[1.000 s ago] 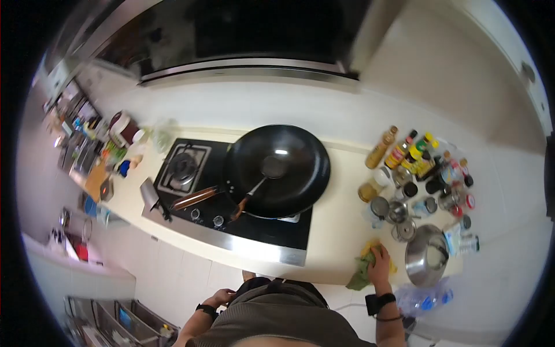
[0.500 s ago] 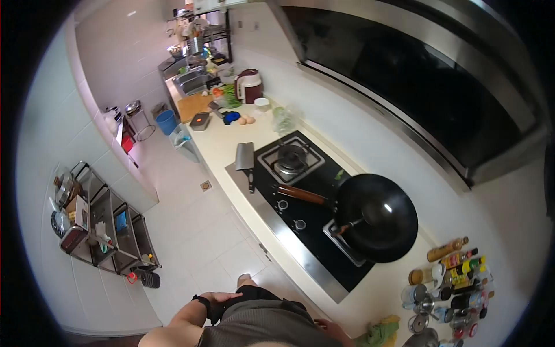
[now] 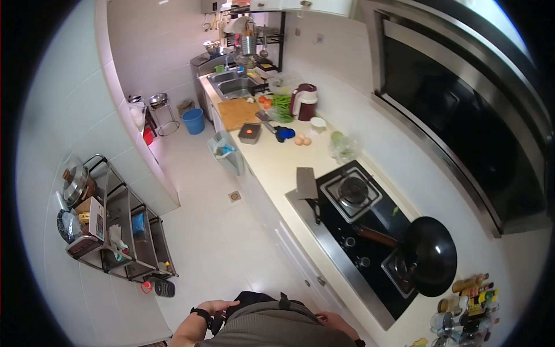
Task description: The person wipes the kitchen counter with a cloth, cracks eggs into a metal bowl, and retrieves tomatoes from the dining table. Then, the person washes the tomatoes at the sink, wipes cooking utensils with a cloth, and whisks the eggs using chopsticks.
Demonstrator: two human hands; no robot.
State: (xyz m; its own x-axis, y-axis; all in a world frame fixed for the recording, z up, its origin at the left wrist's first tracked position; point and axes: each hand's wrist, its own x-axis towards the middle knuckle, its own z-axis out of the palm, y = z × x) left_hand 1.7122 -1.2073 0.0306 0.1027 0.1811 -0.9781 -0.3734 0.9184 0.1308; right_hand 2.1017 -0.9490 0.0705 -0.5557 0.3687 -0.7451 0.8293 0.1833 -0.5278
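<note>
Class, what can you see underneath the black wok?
Part of a metal burner surround on the stove shows beneath the black wok; the rest, with any burner there, is covered.

There are two hands (image 3: pixel 222 306), one wok (image 3: pixel 429 251), two stove knobs (image 3: pixel 362 262), one cutting board (image 3: pixel 239 115) and one blue bucket (image 3: pixel 193 122).

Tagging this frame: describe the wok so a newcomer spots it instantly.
Find the black stove on the counter. The wok sits at its end farther from the sink. Beside a bare burner, it's wide, dark and round, with a brown handle.
</note>
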